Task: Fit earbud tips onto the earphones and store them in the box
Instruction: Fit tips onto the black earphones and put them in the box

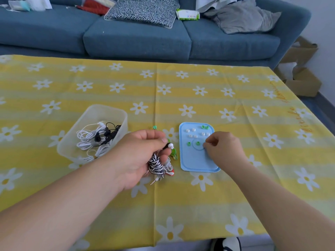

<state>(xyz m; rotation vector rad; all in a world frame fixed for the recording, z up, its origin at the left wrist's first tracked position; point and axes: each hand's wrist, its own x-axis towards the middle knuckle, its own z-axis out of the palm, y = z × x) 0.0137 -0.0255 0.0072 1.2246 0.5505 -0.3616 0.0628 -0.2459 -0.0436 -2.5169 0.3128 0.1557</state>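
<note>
One earbud (170, 145) of the striped earphone (155, 165) wears a white tip and stands out just past the left hand's (137, 156) thumb and forefinger. That hand's other fingers (164, 157) are wrapped round the coiled cord, with the plug hanging below them. The right hand (223, 147) is down on the blue tray (197, 163), its fingers (211, 142) curled and narrowed to a pinch just right of two green tips (198, 143); I cannot tell whether a tip is between them. White tips (187, 130) lie beyond those fingers, toward the tray's far edge. I judge the step in hand to be fetching a tip for the second bud, which I cannot see. A white one would match, so the reach should pass over the green ones. It is best taken by its skirt between thumb and forefinger, bore facing outward. The left fingers should work the bare bud out and hold it close behind its nozzle so it cannot swivel. A push with a slight twist should then seat the tip all round. Working above the tray means a dropped tip lands there and not on the table (181, 205). The box (108, 110) sits left of the left fingers, with white and black earphones inside. If the coil is kept wound, it should drop in there without snagging them.
</note>
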